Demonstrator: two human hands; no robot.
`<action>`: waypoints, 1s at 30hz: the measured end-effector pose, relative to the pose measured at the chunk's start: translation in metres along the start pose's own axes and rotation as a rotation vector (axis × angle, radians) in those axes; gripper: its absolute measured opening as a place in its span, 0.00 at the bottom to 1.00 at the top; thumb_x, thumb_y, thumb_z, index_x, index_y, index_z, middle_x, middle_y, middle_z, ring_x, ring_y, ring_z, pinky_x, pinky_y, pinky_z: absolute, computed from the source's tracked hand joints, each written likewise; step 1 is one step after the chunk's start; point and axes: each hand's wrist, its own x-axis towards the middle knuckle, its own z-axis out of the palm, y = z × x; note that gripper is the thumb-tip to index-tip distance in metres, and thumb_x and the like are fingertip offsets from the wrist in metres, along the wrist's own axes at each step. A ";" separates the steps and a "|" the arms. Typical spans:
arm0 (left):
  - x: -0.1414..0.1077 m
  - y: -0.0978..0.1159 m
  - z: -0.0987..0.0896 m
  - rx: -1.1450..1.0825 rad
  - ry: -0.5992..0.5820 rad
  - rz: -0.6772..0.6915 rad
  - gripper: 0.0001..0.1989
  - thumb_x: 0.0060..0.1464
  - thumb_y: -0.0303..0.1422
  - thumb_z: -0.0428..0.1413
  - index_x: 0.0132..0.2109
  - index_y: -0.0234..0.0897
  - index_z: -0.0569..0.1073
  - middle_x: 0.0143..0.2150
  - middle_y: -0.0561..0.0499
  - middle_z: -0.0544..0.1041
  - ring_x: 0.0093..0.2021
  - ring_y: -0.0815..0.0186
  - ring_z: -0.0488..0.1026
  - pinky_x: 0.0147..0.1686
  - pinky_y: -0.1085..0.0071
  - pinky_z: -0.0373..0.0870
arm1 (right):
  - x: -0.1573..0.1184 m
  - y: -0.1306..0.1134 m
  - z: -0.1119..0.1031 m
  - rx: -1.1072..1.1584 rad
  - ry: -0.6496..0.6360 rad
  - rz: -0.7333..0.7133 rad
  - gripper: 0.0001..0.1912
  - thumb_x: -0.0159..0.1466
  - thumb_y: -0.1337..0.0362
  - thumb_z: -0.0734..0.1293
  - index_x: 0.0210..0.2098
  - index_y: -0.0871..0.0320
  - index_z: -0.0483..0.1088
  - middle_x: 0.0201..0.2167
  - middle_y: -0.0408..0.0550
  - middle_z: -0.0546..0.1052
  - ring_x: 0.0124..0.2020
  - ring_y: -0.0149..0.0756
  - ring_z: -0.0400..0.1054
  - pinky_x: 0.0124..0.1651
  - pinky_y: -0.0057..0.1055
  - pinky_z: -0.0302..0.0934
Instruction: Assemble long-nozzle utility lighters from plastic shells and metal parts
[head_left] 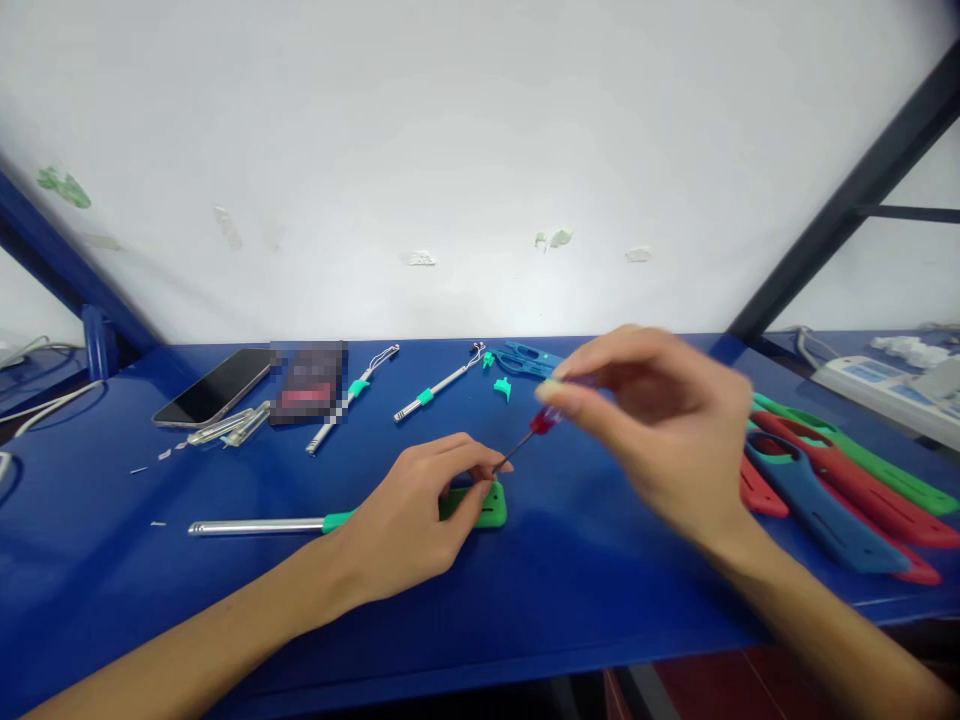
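Note:
A green-handled stick lighter (491, 507) with a long metal tube (255, 527) lies flat on the blue table, its tube pointing left. My left hand (420, 505) is closed around the handle and covers much of it; thumb and fingertips come together over its right end. Between the fingers of my right hand (652, 420) is a screwdriver (545, 420) with a clear red handle. Its thin shaft slants down to the left, the tip at my left fingertips. Whether the tip touches the handle is hidden.
Two metal lighter tubes (431, 393) with wires lie behind, beside small green pieces (502, 388) and a blue handle shell (521, 360). At left are a phone (214, 387), a blurred-out item (309, 382) and clear parts (231, 425). Coloured handle shells (829, 505) are piled right.

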 end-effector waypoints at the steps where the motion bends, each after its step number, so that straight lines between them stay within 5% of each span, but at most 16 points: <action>1: 0.000 0.001 0.000 -0.003 0.004 0.001 0.11 0.69 0.24 0.53 0.49 0.40 0.79 0.43 0.51 0.81 0.35 0.68 0.75 0.35 0.72 0.70 | 0.002 0.003 -0.002 -0.023 0.062 0.037 0.08 0.63 0.66 0.81 0.37 0.50 0.80 0.33 0.43 0.82 0.32 0.36 0.76 0.34 0.35 0.73; 7: -0.003 0.000 0.000 0.013 0.029 0.018 0.12 0.65 0.21 0.51 0.40 0.37 0.78 0.41 0.51 0.80 0.32 0.71 0.72 0.33 0.74 0.68 | 0.008 0.027 -0.010 -0.094 0.058 0.233 0.10 0.63 0.60 0.80 0.38 0.53 0.77 0.34 0.43 0.83 0.29 0.34 0.77 0.32 0.31 0.72; 12: -0.005 -0.005 0.001 0.035 0.074 0.048 0.14 0.61 0.18 0.48 0.33 0.37 0.71 0.35 0.54 0.76 0.31 0.72 0.71 0.32 0.74 0.66 | 0.006 0.037 -0.013 -0.220 0.067 0.230 0.10 0.67 0.57 0.76 0.40 0.54 0.74 0.36 0.45 0.82 0.32 0.35 0.79 0.33 0.31 0.71; 21: -0.007 -0.004 0.002 0.107 0.052 0.161 0.13 0.62 0.18 0.48 0.37 0.37 0.73 0.37 0.53 0.76 0.32 0.71 0.73 0.34 0.74 0.68 | -0.016 0.060 -0.003 -0.489 -0.382 0.152 0.05 0.68 0.69 0.73 0.37 0.53 0.77 0.36 0.42 0.83 0.34 0.37 0.78 0.41 0.35 0.69; 30: -0.011 -0.005 0.005 0.201 0.107 0.354 0.12 0.63 0.17 0.49 0.37 0.36 0.73 0.36 0.50 0.77 0.33 0.68 0.71 0.35 0.71 0.70 | -0.024 0.054 0.005 -0.465 -0.534 -0.032 0.05 0.74 0.68 0.67 0.45 0.56 0.76 0.45 0.51 0.82 0.48 0.46 0.76 0.53 0.43 0.68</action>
